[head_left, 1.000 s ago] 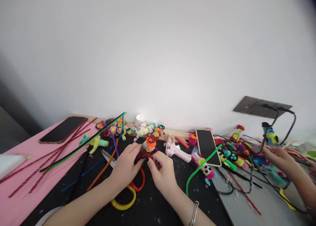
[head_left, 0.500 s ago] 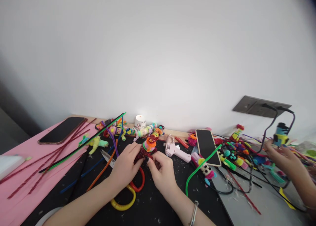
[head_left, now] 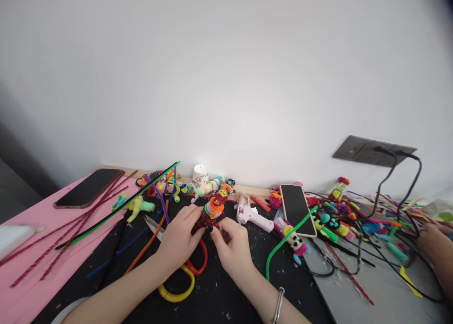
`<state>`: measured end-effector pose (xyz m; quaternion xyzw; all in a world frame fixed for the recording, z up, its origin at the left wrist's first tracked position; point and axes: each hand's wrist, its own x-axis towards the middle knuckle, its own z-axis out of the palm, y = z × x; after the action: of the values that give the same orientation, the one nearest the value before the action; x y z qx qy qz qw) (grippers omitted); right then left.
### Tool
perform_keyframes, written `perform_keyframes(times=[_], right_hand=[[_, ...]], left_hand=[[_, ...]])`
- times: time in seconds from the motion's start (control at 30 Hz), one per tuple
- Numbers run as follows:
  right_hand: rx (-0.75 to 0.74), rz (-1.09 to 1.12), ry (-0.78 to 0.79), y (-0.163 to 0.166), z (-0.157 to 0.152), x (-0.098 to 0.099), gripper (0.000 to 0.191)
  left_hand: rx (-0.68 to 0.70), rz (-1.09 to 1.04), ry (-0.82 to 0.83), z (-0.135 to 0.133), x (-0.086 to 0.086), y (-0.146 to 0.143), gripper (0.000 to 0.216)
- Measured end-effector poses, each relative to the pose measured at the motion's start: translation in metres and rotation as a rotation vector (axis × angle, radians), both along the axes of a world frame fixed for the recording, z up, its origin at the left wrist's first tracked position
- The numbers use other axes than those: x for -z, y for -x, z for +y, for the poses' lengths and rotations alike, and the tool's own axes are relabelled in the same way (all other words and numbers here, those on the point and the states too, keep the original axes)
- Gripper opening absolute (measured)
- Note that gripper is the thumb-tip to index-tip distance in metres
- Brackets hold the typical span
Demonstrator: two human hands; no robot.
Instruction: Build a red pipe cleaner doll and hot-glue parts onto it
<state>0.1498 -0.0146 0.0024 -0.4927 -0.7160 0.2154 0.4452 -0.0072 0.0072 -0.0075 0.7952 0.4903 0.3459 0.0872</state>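
Observation:
A small pipe-cleaner figure point(head_left: 211, 212) with a dark red body and an orange and green head rests on the black mat point(head_left: 226, 286). My left hand point(head_left: 181, 239) pinches its red body from the left. My right hand point(head_left: 231, 246) pinches the same figure from the right, fingers curled, a metal bangle point(head_left: 279, 305) on the wrist. Under my hands lie scissors point(head_left: 184, 267) with red and yellow handle loops.
A white glue gun point(head_left: 249, 214) and a phone point(head_left: 297, 209) lie right of my hands, beside a bent green pipe cleaner point(head_left: 283, 248). Another phone point(head_left: 88, 187) sits on pink paper point(head_left: 31, 248) at left with long pipe cleaners. Another person's hand point(head_left: 433, 241) rests at far right among cables.
My hands hold the figure almost as before. The other person's hand at right has lowered, and the blue and yellow figure it held up is no longer in sight.

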Motion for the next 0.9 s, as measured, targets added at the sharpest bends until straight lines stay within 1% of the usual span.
perform_keyframes(times=[0.3, 0.4, 0.53, 0.63, 0.7, 0.8, 0.9], right_hand=[[0.005, 0.015, 0.012, 0.000, 0.001, 0.003, 0.033], [0.013, 0.029, 0.013, 0.000, 0.002, 0.004, 0.031], [0.022, 0.081, 0.015, 0.000, 0.004, 0.002, 0.027], [-0.019, 0.118, 0.051, -0.003, 0.004, 0.001, 0.021], [-0.057, 0.150, 0.061, -0.005, 0.004, 0.001, 0.017], [-0.071, 0.192, 0.025, -0.010, 0.003, 0.001, 0.022], [-0.029, 0.215, 0.012, -0.015, 0.005, 0.003, 0.029]], left_hand=[[0.000, 0.005, 0.007, 0.000, 0.000, 0.000, 0.019], [0.012, -0.036, 0.036, 0.001, 0.000, -0.001, 0.021], [0.065, -0.191, 0.143, 0.001, -0.004, -0.004, 0.021], [0.099, -0.322, 0.225, 0.003, -0.006, -0.004, 0.025], [0.091, -0.406, 0.264, 0.006, -0.004, -0.003, 0.028], [0.070, -0.555, 0.369, 0.012, -0.001, 0.000, 0.037], [0.081, -0.700, 0.474, 0.017, 0.000, 0.002, 0.049]])
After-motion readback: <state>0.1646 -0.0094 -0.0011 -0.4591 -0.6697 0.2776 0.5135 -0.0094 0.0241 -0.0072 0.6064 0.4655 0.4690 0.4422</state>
